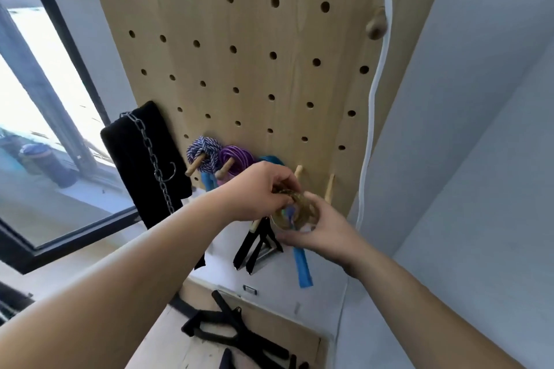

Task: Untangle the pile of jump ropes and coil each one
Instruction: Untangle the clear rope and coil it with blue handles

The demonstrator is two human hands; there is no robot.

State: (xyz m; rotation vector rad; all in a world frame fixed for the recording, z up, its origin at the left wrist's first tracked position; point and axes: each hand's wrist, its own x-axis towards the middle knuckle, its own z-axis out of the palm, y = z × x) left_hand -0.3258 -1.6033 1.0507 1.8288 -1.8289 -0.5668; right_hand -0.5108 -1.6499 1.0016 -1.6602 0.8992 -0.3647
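- Wooden pegboard (239, 69) fills the upper frame, with a window (45, 99) at far left.
- Lower centre: left hand (260, 189) pinches the top of a blurry coiled jump rope (295, 213), fingers curled.
- Right hand (319, 229) cups that coil from below, fingers wrapped round it.
- Blue handle (302, 271) dangles beneath.
- Striped coil (204, 148) and purple coil (238, 156) hang on pegs just left.

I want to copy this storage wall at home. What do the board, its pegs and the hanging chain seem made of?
The board looks like pale wood or plywood, matt, with grain lines running along it. The pegs seem plain round wooden dowels in the same tan. The chain looks like steel: grey links with a dull shine, ending in a hook.
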